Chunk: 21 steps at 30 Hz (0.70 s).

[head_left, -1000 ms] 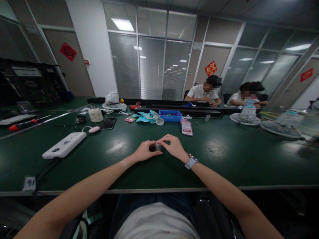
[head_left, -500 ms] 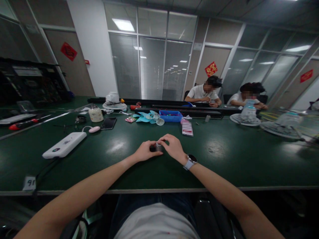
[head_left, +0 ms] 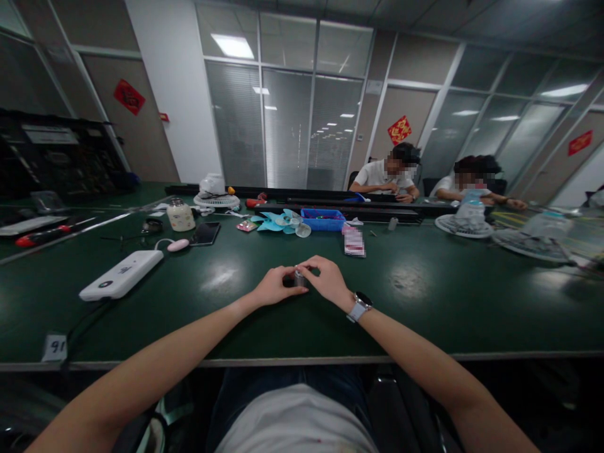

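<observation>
A small grey metallic cylinder (head_left: 300, 280) stands upright on the green table (head_left: 264, 327) in front of me. My left hand (head_left: 276, 287) is closed around its lower part, with the thumb on the near side and the fingers behind. From the other side, my right hand (head_left: 326, 275) pinches at the top of the cylinder with thumb and forefinger. Whether a separate small part lies under those right fingertips is hidden.
Ahead lie blue fan blades (head_left: 283, 223), a blue tray (head_left: 323, 219) and a pink-and-white packet (head_left: 353, 241). To the left are a white power strip (head_left: 121, 275), a phone (head_left: 206, 234) and a cream jar (head_left: 181, 216). Two people (head_left: 384, 176) sit across the table.
My right fingertips have shifted slightly at the cylinder's top. The left hand and the cylinder stay in place. A person at the far right has stretched out an arm.
</observation>
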Each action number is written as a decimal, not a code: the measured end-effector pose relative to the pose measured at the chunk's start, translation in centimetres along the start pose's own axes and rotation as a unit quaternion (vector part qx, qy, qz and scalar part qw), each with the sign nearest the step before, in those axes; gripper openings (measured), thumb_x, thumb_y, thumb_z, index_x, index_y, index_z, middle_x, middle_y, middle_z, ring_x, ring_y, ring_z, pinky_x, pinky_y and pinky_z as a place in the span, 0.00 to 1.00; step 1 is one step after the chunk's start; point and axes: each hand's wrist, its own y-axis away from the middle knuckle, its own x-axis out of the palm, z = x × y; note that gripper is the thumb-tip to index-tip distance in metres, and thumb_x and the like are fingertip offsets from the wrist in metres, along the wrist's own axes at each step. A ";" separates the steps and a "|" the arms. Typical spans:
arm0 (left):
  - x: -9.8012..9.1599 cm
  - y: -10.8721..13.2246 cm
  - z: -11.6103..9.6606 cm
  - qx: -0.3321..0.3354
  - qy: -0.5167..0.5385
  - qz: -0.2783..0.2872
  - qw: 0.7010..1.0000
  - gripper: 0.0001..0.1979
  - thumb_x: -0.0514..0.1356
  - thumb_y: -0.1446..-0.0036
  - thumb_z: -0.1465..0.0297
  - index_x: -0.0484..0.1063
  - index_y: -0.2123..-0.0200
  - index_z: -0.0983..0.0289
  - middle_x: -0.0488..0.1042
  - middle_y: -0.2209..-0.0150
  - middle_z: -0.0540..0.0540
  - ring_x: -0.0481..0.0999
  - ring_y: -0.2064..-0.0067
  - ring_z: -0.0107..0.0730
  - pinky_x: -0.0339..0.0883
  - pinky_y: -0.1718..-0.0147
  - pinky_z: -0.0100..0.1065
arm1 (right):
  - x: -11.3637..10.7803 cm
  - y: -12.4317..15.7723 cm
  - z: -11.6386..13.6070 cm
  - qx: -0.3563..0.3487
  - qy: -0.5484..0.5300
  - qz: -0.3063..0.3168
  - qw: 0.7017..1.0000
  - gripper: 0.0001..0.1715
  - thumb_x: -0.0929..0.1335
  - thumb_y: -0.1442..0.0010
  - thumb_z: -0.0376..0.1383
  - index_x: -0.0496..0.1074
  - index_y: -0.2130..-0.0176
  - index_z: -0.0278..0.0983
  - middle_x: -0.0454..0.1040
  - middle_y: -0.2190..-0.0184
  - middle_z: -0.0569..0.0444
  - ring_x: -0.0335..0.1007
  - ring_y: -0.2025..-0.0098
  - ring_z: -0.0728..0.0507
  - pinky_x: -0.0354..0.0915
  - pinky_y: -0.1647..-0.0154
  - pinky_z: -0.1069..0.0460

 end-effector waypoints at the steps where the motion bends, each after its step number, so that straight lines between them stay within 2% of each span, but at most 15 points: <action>1: 0.0 0.0 0.0 -0.001 0.003 0.002 1.000 0.23 0.67 0.49 0.56 0.77 0.54 0.65 0.80 0.62 0.55 0.78 0.62 0.40 0.70 0.62 0.35 | 0.0 0.0 0.0 -0.001 0.002 -0.001 1.000 0.07 0.69 0.36 0.36 0.78 0.63 0.38 0.78 0.65 0.53 0.73 0.62 0.45 0.65 0.60 0.51; 11: 0.1 0.0 -0.1 -0.003 0.002 0.004 1.000 0.23 0.67 0.49 0.55 0.77 0.53 0.63 0.80 0.61 0.55 0.78 0.61 0.39 0.70 0.60 0.35 | 0.4 -0.2 -0.5 0.030 0.005 -0.031 0.999 0.11 0.72 0.41 0.39 0.75 0.73 0.37 0.76 0.72 0.55 0.71 0.69 0.47 0.62 0.67 0.52; 17: 0.2 0.0 0.1 -0.003 0.010 -0.006 1.000 0.20 0.68 0.49 0.58 0.78 0.57 0.64 0.80 0.61 0.54 0.78 0.60 0.40 0.70 0.60 0.35 | 0.4 0.1 -0.5 0.022 -0.092 -0.006 0.995 0.08 0.72 0.42 0.39 0.75 0.68 0.36 0.77 0.69 0.53 0.74 0.67 0.46 0.67 0.64 0.52; 21: 0.1 0.1 -0.1 0.003 0.014 0.002 1.000 0.20 0.68 0.49 0.58 0.78 0.57 0.64 0.80 0.62 0.54 0.78 0.61 0.40 0.70 0.60 0.36 | 0.1 0.2 -0.6 0.044 -0.136 0.003 0.990 0.06 0.71 0.41 0.37 0.75 0.68 0.35 0.78 0.68 0.52 0.74 0.66 0.46 0.68 0.63 0.52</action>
